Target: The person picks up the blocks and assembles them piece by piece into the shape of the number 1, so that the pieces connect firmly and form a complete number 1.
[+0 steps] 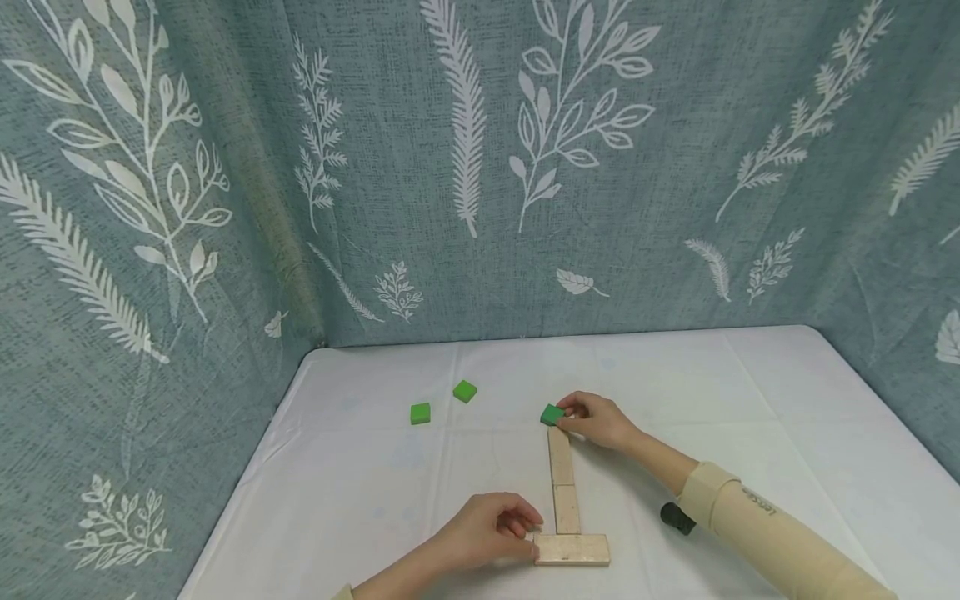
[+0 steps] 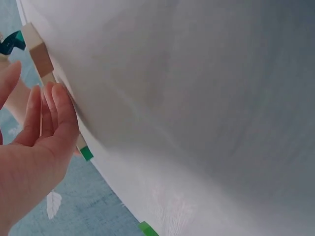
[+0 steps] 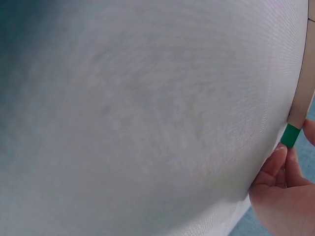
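Evidently, a dark green block met the end of a wooden line

A patterned curtain backed the white-covered bench. The left hand had slack, released fingers, its thumb at or just beside the left end of a crosswise block. The right hand pinched the dark green block between thumb and fingers.

By my reading, the wooden part was laid and the green part unfinished. The line, two blocks end to end, pointed away from the person, its far tip leaning slightly left; the crosswise block lay nearest, its long axis left to right. A black object sat to the right, too unclear to name.

The dark green block was at the line's far tip, seemingly touching; nearly square on top, it showed no clear long axis. Left over, judging by the layout, were two light green blocks, well apart to the left.
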The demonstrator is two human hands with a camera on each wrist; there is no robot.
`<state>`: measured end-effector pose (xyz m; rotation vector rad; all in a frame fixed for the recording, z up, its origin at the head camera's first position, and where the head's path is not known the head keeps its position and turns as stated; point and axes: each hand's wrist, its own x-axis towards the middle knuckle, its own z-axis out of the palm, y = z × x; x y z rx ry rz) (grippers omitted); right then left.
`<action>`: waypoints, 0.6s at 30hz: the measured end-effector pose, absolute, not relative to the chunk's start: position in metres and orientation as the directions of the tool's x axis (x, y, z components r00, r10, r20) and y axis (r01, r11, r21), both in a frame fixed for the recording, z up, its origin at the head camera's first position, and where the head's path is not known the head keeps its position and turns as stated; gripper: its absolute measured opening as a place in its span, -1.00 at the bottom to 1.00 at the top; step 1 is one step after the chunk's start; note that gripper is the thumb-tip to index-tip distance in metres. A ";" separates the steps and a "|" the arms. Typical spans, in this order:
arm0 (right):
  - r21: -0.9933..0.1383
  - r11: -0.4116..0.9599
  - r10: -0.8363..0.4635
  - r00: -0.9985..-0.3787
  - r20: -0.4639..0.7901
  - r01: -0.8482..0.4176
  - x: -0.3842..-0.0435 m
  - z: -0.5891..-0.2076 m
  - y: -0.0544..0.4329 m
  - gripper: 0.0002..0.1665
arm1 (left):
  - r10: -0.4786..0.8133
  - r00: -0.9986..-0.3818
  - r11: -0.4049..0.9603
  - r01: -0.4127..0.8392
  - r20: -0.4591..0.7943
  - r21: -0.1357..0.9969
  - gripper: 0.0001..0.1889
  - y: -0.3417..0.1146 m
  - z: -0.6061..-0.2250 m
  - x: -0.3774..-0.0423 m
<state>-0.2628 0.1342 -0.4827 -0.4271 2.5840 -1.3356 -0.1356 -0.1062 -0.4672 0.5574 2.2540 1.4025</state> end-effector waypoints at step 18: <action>-0.812 0.558 -0.348 -0.937 -0.044 -0.169 -0.265 -0.484 0.135 -0.62 | 0.374 -0.927 0.374 0.117 -0.034 0.920 -0.75 -0.120 -0.453 -0.160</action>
